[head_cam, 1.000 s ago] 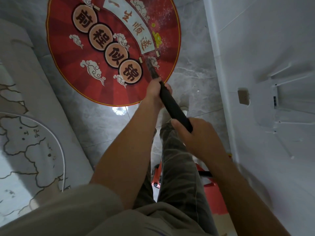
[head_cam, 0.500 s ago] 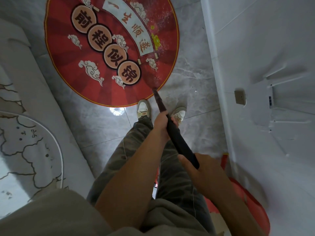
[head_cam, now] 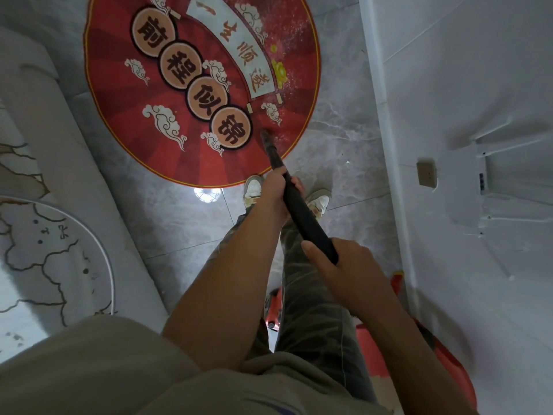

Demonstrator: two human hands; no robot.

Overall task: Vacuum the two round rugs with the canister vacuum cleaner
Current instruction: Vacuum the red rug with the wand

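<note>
Round rug [head_cam: 203, 85] fills the upper left and centre of the frame: red, with a thin yellow rim, lying on the grey tiled floor [head_cam: 179, 232]. Four peach discs across it read 前程似锦, one character each, and the pale scroll beside them reads 一生顺遂. White specks dust its right part.

You hold the black vacuum wand [head_cam: 302, 217] with both hands. Your left hand [head_cam: 275, 193] is wrapped round it farther down, above your shoes [head_cam: 253, 190]. Your right hand [head_cam: 344, 265] is clasped round its near end. The wand's tip touches the rug's lower right part, just below the 锦 disc.

At lower right, behind your legs, sits the red canister [head_cam: 369, 351]; you cannot tell what is in it, and no label shows.

At the left edge is a pale surface with brown outlines [head_cam: 45, 259]; its small marks are unreadable.
</note>
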